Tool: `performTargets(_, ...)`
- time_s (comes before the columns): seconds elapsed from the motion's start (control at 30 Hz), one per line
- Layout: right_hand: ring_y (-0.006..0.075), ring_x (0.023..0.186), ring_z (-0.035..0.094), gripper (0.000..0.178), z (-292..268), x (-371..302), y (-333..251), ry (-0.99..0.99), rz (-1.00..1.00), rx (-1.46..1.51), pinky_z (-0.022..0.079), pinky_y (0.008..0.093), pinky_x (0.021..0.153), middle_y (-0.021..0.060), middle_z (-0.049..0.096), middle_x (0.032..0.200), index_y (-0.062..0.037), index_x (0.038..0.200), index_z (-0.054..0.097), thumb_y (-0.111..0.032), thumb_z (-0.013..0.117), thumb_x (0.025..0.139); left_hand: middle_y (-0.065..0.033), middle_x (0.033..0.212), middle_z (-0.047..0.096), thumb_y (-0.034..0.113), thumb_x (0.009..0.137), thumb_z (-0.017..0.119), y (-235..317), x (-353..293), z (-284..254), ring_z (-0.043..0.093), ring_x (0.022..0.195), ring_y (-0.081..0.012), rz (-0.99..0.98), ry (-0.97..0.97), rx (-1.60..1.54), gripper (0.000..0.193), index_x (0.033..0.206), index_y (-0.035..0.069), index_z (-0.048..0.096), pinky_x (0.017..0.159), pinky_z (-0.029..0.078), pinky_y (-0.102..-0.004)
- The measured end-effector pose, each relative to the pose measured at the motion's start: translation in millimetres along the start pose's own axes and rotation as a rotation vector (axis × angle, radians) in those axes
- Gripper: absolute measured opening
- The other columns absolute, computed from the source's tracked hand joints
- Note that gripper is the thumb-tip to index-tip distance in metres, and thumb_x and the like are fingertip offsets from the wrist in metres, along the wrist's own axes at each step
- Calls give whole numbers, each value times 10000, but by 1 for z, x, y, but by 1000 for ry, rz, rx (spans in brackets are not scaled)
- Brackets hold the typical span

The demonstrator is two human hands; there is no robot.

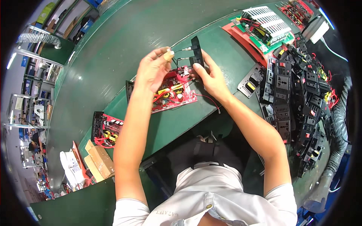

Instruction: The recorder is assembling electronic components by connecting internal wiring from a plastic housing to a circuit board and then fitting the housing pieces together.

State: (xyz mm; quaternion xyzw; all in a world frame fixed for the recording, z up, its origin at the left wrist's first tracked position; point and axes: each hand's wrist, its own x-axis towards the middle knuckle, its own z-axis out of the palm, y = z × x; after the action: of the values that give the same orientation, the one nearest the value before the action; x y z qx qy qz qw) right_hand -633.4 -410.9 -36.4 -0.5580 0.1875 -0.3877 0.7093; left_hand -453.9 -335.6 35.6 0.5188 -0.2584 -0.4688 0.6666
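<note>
My right hand [213, 77] grips a narrow black end panel [196, 51] from its right side, with the panel standing on edge above the bench. Thin dark wires [179, 51] run from the panel to the left. At their other end my left hand [152, 67] pinches a small white connector [171, 53] between thumb and fingertips. A pale yellowish cover shows on one of its fingertips. Under both hands a red circuit board [175, 92] lies on the green bench, with red and black wires and yellow-wrapped parts. A loose red wire [211, 100] trails off its right side.
A second red board [109, 130] with a black end sits at the left, near an opened cardboard box [98, 161]. On the right is a large pile of black socket panels [283, 98]. Behind it a white slotted casing [267, 22] rests on green boards. A flexible duct [341, 109] runs along the right.
</note>
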Motion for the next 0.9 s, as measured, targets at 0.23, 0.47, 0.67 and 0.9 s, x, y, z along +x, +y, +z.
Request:
performTargets(0.23, 107, 946, 613, 593, -3, -2, 5, -2, -207, -365, 504, 258, 833, 58, 541, 1186, -38, 1522, 332, -146, 580, 995, -28, 954, 692, 108, 881, 750, -4, -5, 24, 613, 835, -73, 147, 133, 392, 271, 1121, -9, 700, 703, 497, -227)
performTargets(0.47, 97, 900, 591, 598, -2, -3, -7, -30, -209, -384, 491, 251, 793, 56, 532, 1162, -67, 1526, 341, -128, 585, 983, -36, 897, 696, 71, 895, 704, 5, -3, 21, 628, 776, -113, 136, 34, 647, 172, 1039, -17, 738, 727, 494, -239)
performTargets(0.67, 91, 821, 488, 629, 0, -4, -13, -83, -227, -414, 435, 244, 759, 43, 479, 1080, -121, 1556, 310, -167, 580, 990, -56, 884, 694, 39, 867, 706, 9, 2, 13, 642, 804, -131, 566, -154, 982, 176, 1031, -21, 729, 736, 495, -264)
performTargets(0.9, 103, 935, 527, 621, 2, -2, -11, -87, -269, -431, 454, 254, 845, 47, 481, 1111, -123, 1554, 317, -142, 577, 991, -84, 880, 678, -5, 854, 686, 16, 0, 13, 646, 802, -158, 665, -211, 1075, 165, 1015, -21, 716, 731, 498, -279)
